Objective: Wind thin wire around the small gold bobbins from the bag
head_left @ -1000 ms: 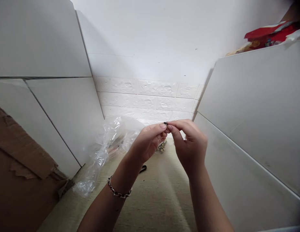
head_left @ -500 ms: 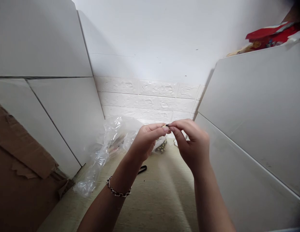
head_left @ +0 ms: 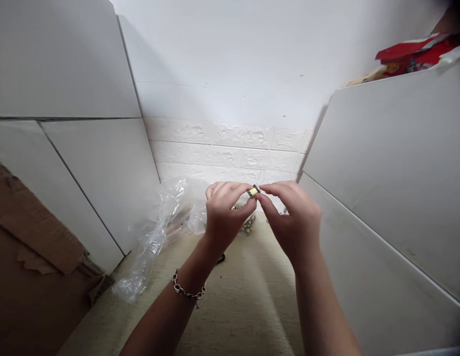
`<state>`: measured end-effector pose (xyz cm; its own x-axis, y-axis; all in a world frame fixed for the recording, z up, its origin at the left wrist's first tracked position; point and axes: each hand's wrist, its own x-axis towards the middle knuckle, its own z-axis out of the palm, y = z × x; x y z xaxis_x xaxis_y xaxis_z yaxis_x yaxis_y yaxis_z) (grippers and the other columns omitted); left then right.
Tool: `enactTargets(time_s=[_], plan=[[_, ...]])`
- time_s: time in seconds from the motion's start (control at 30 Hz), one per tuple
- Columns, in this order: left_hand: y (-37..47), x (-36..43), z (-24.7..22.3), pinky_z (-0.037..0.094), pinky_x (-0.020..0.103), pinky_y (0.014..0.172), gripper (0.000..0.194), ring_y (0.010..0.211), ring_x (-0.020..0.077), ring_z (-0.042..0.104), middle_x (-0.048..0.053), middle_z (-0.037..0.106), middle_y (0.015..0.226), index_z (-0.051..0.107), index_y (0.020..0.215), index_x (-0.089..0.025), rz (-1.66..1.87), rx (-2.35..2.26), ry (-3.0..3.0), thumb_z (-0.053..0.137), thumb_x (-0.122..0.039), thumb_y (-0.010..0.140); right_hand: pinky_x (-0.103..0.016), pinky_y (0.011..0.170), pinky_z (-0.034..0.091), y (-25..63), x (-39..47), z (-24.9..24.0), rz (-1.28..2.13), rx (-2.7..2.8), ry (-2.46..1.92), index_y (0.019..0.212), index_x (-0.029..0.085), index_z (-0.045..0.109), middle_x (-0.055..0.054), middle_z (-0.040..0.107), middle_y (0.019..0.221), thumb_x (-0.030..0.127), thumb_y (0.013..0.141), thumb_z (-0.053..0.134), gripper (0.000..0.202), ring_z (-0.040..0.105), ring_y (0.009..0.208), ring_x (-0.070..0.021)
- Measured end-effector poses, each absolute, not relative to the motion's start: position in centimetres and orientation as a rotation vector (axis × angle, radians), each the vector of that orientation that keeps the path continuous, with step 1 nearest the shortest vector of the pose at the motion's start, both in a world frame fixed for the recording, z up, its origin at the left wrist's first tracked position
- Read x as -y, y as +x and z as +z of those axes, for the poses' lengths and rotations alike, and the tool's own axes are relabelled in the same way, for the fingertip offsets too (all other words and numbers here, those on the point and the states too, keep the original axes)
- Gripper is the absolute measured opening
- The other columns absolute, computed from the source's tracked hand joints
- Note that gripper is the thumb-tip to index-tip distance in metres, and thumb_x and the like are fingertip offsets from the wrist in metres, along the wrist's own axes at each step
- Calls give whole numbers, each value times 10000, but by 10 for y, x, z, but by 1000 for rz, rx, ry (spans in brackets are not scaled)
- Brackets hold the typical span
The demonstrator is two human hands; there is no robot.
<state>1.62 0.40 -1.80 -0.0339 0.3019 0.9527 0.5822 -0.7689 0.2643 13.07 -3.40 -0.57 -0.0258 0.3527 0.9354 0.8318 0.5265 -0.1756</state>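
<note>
A small yellow and black part [head_left: 253,191] is held up between both hands. My left hand [head_left: 227,210] pinches its left end between thumb and fingers. On the other side, the thumb and forefinger of my right hand [head_left: 294,212] grip its right end. Behind and below my left hand, a clear bag of similar yellow and black parts [head_left: 248,225] rests on the surface, partly hidden. A black object [head_left: 221,258] shows only its tip beside my left wrist.
Crumpled clear plastic [head_left: 154,242] lies at the left on the pale green surface [head_left: 248,306]. Torn brown cardboard [head_left: 33,232] stands at far left. Grey-white panels [head_left: 386,188] rise on both sides, and a red package [head_left: 411,52] sits at upper right.
My left hand has turned and its fingers have shifted, so the yellow and black part now shows more fully. The black object is more covered by my left wrist.
</note>
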Motion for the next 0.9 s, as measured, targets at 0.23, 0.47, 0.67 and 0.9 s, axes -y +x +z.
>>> enactTargets(time_s=[0.23, 0.47, 0.67, 0.9], plan=[[16, -3, -20, 345, 304, 735, 26, 641, 116, 544, -31, 627, 645, 579, 667, -194, -1764, 935, -1946, 591, -175, 681, -246, 640, 396, 129, 33, -6, -509, 1642, -1093, 731, 202, 542, 13, 598, 714, 181, 795, 481, 91, 519, 700, -114], [18, -5, -27, 274, 345, 856, 8, 677, 121, 526, -32, 616, 681, 576, 716, -212, -1654, 924, -1868, 577, -209, 709, -253, 635, 370, 135, 32, -4, -421, 1676, -1115, 696, 201, 489, 20, 551, 687, 160, 796, 466, 111, 485, 669, -107], [17, -5, -28, 255, 350, 871, 20, 696, 118, 515, -40, 604, 690, 569, 742, -218, -1581, 881, -1905, 571, -221, 723, -274, 659, 356, 140, 31, -3, -453, 1716, -1087, 695, 207, 488, 18, 563, 696, 158, 797, 458, 118, 489, 681, -120], [16, -5, -27, 287, 330, 830, 39, 701, 115, 498, -34, 588, 681, 569, 727, -212, -1532, 860, -2064, 537, -219, 748, -281, 688, 356, 145, 27, -4, -436, 1736, -1104, 705, 211, 495, 23, 570, 713, 161, 800, 459, 113, 501, 700, -120]])
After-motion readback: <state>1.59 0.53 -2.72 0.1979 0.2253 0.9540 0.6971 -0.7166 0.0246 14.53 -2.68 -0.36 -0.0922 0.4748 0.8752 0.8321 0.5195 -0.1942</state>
